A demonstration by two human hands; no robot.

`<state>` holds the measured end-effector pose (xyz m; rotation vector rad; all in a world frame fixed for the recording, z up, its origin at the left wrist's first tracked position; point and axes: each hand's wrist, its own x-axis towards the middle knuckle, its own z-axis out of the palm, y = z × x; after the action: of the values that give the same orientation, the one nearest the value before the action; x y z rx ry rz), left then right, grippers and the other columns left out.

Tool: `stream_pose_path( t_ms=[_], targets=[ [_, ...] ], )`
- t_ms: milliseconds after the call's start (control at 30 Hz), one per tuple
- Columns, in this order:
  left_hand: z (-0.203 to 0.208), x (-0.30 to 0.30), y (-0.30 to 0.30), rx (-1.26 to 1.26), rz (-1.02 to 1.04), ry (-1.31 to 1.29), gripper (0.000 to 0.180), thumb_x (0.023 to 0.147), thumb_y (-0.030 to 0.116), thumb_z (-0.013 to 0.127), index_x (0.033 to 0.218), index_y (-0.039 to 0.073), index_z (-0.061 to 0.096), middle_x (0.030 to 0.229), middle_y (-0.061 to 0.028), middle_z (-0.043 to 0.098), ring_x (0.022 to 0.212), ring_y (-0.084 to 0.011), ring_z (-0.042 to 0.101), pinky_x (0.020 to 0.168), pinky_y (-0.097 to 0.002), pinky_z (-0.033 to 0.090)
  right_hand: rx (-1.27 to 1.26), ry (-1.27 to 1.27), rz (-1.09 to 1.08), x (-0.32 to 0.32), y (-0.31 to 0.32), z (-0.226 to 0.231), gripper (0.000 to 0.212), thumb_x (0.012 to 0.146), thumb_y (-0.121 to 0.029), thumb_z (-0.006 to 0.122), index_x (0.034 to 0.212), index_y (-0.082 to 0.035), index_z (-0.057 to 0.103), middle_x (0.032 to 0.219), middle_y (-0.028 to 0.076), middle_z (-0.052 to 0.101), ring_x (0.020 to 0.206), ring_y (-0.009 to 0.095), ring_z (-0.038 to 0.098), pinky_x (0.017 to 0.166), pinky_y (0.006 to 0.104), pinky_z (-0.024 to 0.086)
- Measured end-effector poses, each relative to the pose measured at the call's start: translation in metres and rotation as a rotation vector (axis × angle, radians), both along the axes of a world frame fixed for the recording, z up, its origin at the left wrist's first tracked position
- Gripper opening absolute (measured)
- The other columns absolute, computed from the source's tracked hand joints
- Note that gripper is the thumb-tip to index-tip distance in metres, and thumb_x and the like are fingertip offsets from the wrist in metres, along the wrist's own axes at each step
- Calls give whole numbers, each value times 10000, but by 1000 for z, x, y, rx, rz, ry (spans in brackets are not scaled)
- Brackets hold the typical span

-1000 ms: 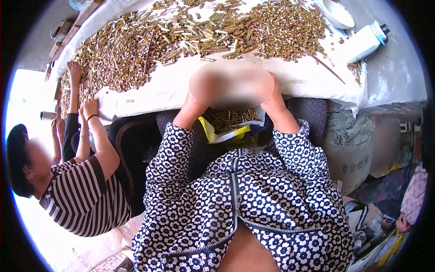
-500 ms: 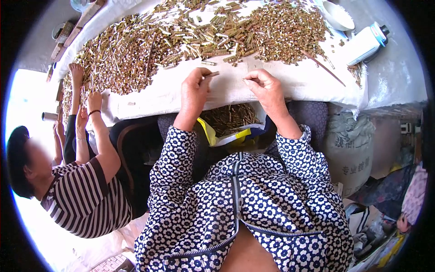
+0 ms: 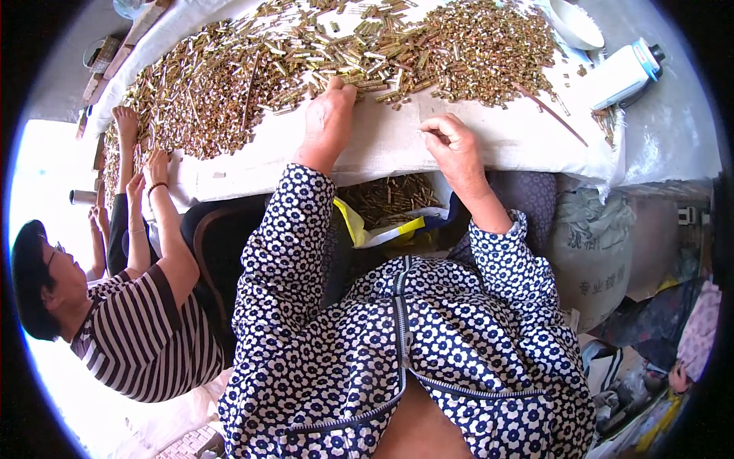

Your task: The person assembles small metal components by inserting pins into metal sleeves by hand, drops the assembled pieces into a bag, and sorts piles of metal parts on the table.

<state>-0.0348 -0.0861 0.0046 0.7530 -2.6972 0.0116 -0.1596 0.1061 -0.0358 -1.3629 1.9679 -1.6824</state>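
Brass-coloured metal pieces cover much of the white-covered table [image 3: 283,145] in front of me. Longer narrow strips [image 3: 367,57] lie in the middle, between a wide heap of small pieces [image 3: 191,96] on the left and another heap of small pieces [image 3: 485,53] on the right. My left hand [image 3: 329,118] reaches to the near edge of the strips, its fingertips hidden behind the back of the hand. Above the bare table front, my right hand [image 3: 455,149] is closed in a pinch. Whatever may be between its fingers is too small to make out.
Below the table edge sits an open bag [image 3: 390,203] of brownish strips. A thin rod [image 3: 550,115], a white-and-blue bottle [image 3: 627,74] and a white bowl [image 3: 575,27] are at the right. On the left, a co-worker in a striped shirt [image 3: 145,333] works at the heap.
My left hand has moved forward and up to the strips; the strip seen in its fingers before is out of sight. My right hand stays nearly in place, still pinched.
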Motion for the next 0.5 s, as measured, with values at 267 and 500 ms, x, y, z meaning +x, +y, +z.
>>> stream_pose_path(
  t_ms=[267,500],
  targets=[
    [-4,21,37,267,-240,300,150,756,-5,608,903,25,605,878,-179,609,760,-359,627,653,-397,516,36,-86,-16,7,5,17,159,824,-104,599,957,-33,648,889,121,660,839,231,639,779,308,485],
    [7,34,66,969,-149,365,140,865,16,582,1001,17,614,726,-11,577,615,-65,529,570,-229,455,12,-288,114,17,5,23,117,868,-82,615,965,-25,646,875,16,630,803,81,571,730,218,444]
  ],
)
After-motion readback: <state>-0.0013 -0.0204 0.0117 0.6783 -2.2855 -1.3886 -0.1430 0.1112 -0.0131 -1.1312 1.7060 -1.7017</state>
